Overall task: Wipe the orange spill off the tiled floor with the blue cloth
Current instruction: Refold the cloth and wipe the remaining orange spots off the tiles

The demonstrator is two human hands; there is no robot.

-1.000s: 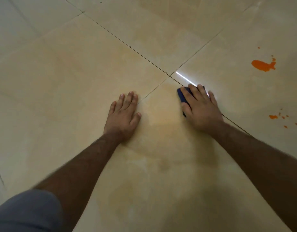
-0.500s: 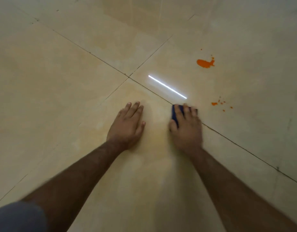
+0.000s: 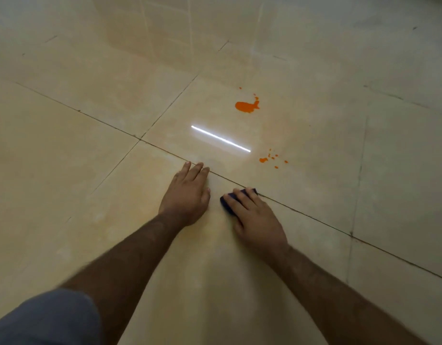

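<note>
Two orange patches remain on the tiled floor (image 3: 65, 150): the large orange spill (image 3: 247, 106) and smaller droplets (image 3: 263, 159) nearer the hands. Since a second ago the blue cloth (image 3: 227, 200), pressed flat under the straight fingers of the right hand (image 3: 256, 217), has been drawn back along the grout line (image 3: 314, 217), so no orange has been wiped yet. The left hand (image 3: 187, 195) is laid flat, fingers released, gripping nothing. Open tile lies ahead, unobstructed up to both patches
</note>
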